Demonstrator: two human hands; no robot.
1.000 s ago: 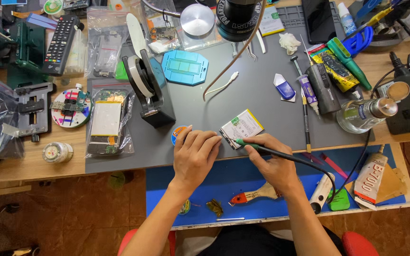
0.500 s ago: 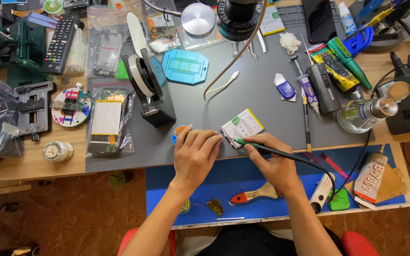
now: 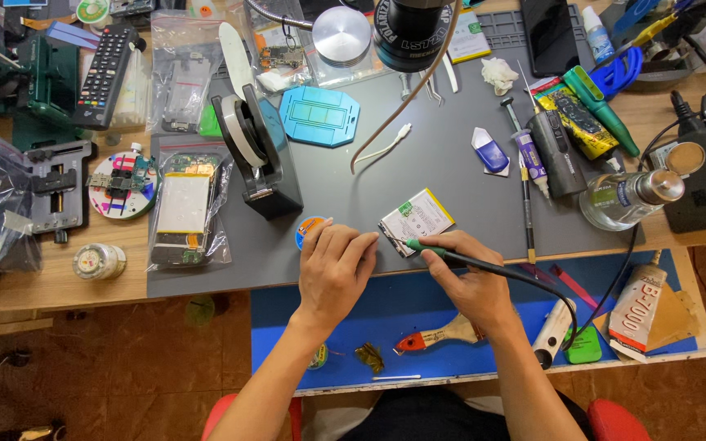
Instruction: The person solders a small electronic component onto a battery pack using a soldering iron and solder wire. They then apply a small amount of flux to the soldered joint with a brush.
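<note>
Grey matting covers the worktop (image 3: 418,163), and near its front edge lies a small phone battery (image 3: 417,220), white and yellow with a green corner, tilted on the mat. Left hand (image 3: 332,273) rests palm down just beside the battery's lower left end, fingers (image 3: 365,245) stretched flat with their tips touching or nearly touching that end; this grip is released, holding nothing. Half hidden under its index finger sits a small round blue tin (image 3: 308,230). Right hand (image 3: 471,282) is clenched pen-fashion around a black soldering iron (image 3: 484,265) with a green collar, whose tip meets the battery's lower edge. Its black cord runs right and loops down over the blue mat (image 3: 418,314) below the grey one. On that blue mat, close behind the right wrist, lies a brush with a red ferrule (image 3: 439,336). A black tape dispenser (image 3: 259,159) stands well apart, up and to the left of the hands
</note>
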